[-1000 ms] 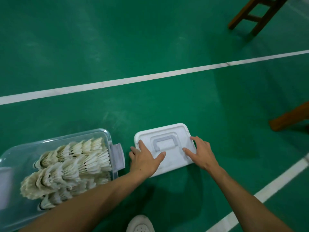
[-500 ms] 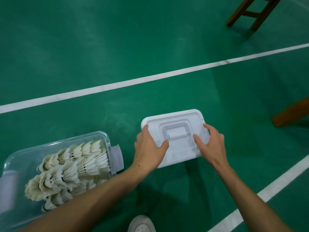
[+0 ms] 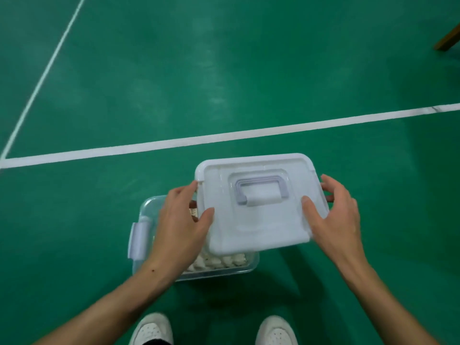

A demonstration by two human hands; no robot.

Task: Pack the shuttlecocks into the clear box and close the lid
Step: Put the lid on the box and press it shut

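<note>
1. Stretching across the whole view, the green floor carries white lines, one running across just beyond the box and another slanting up at far left; a brown wooden leg pokes in at top right.
2. Sitting on the floor just ahead of two white shoes, the clear box is open on its left part, with a pale latch hanging on its left end.
3. Held above the box and shifted right of it, the white lid covers the box's right part and overhangs past it; it looks tilted, not seated, and its moulded handle faces up.
4. Gripping the lid's left edge, the left hand has its thumb on top and fingers curled under the rim.
5. Clasping the right edge likewise, the right hand lays its thumb on top while its fingers wrap the far side.
6. Lying inside the box, the shuttlecocks show only as a pale strip under the lid's near edge; none lie on the floor in view.
7. Judging by this, packing seems done and the closing step is in hand.
8. Next, the lid probably needs sliding left until its rim squares with the box, then lowering flat and pressing down. The latch likely has to swing up over the lid edge; whether a second latch sits on the right end cannot be told, as the lid hides it.
9. Feathers standing proud could snag the rim, so an even descent seems wise.
</note>
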